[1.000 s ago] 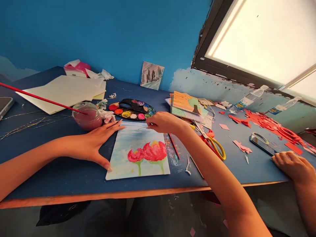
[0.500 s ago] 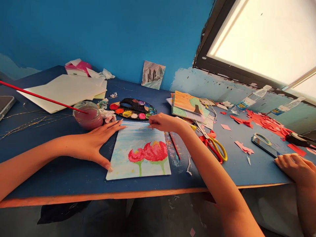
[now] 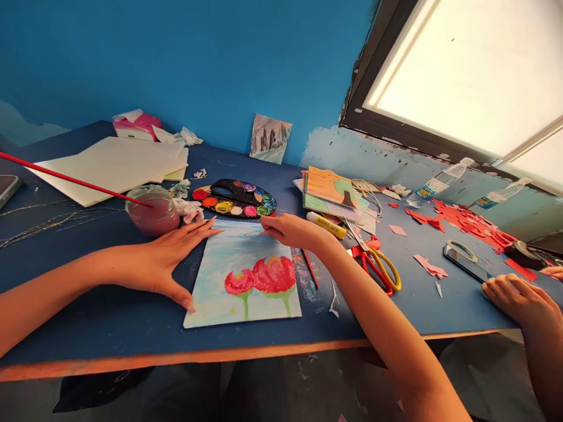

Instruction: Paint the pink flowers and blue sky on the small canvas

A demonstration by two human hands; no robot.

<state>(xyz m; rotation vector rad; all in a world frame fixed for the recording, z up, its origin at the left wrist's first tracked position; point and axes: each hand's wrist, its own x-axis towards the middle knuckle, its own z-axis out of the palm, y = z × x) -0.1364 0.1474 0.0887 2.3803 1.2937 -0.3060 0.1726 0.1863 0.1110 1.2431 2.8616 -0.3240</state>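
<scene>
Spread over the left edge of a painted canvas, my left hand has its fingers apart and thumb on the lower left corner. The canvas lies flat and shows two red flowers with green stems on pale blue. At its upper right edge, my right hand is closed on a thin paintbrush; only a fine pale end shows, low over the blue streaks. Just behind the canvas sits a paint palette with several colours. A glass jar of pinkish water holds a long red brush.
A red stick, scissors and a yellow glue stick lie right of the canvas. Further right are red paper scraps, a phone and another person's hand. White boards lie behind the jar.
The view has shifted slightly, and more of the glue stick shows beside my right forearm. My left hand stays spread on the canvas; my right hand remains closed near its top edge.
</scene>
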